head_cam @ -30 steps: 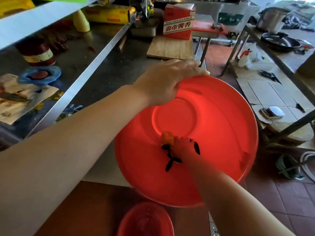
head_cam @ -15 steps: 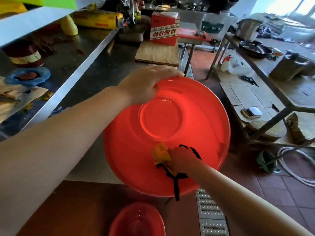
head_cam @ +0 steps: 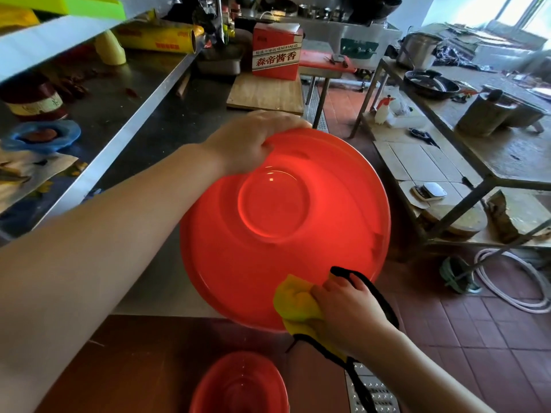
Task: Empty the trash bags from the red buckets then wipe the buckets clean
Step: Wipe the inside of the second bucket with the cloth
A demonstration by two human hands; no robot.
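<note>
A large red bucket [head_cam: 286, 228] is tilted toward me over the steel counter, its round bottom showing inside. My left hand [head_cam: 253, 138] grips its far upper rim, fingers curled over the edge. At the near lower rim my right hand [head_cam: 348, 311] grips a yellow cloth with black trim [head_cam: 298, 305] and presses it against the bucket wall. A second, smaller red bucket [head_cam: 238, 386] stands below at the bottom edge of the view.
The steel counter [head_cam: 155, 135] runs along the left, with a shelf holding a yellow wrap roll [head_cam: 158, 40] and a jar. A wooden board [head_cam: 265, 93] and a red carton [head_cam: 277, 55] lie beyond the bucket. A metal table frame [head_cam: 465, 198] and a hose stand to the right on red floor tiles.
My right hand has dragged the cloth from the middle of the bucket's wall down to its near lower rim. The left hand keeps its hold on the far rim.
</note>
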